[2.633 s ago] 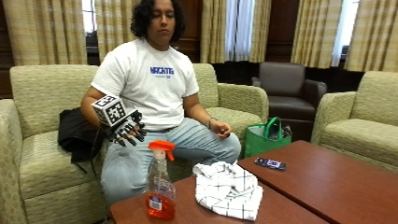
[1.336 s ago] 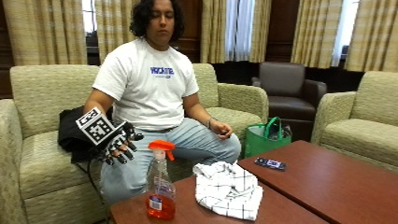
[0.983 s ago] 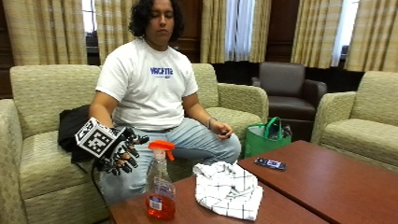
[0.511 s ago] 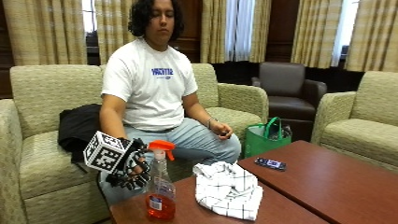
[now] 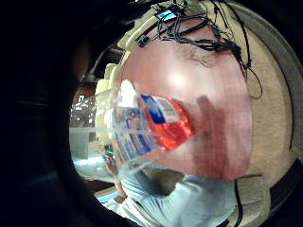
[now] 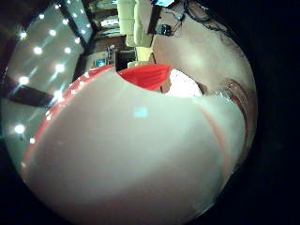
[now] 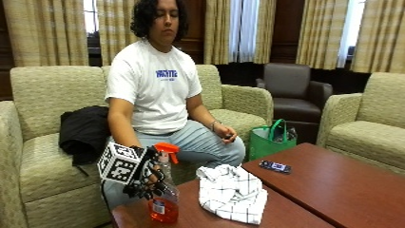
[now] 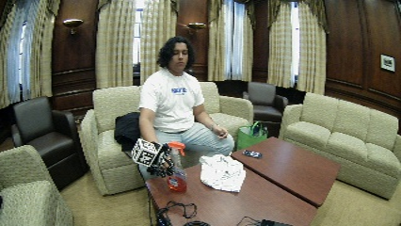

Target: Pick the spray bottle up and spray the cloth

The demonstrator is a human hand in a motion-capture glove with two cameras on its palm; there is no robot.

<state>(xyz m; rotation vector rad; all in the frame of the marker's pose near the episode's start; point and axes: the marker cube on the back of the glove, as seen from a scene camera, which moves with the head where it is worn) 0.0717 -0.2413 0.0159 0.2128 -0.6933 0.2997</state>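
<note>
Right, I'm at the grasp step. My gloved right hand [image 7: 149, 183] is up against the spray bottle [image 7: 164, 195], which stands upright near the corner of the brown table [image 7: 354, 190] w/ orange liquid pooled in its base. From the outside view the black fingers look curled round the bottle's mid body, just under the orange trigger head [image 7: 167, 148], but the wrap is partly hidden, so I read it as closing on the bottle, not surely seated. The little-finger palm view backs that up: the clear bottle body and blue label [image 5: 158, 109] sit very close to the palm, table surface beyond. The thumb-side view is almost all pale bottle wall, so no help on finger position.

The checked white cloth [image 7: 231, 192] lies bunched on the table just beside the bottle, not touching it as far as I can tell. The bottle's base looks still planted on the table, i.e. not lifted yet.

Next move, in my judgement: settle the grip, get a finger onto the trigger, lift, turn the nozzle toward the cloth. Nozzle direction needs checking before I squeeze.
</note>
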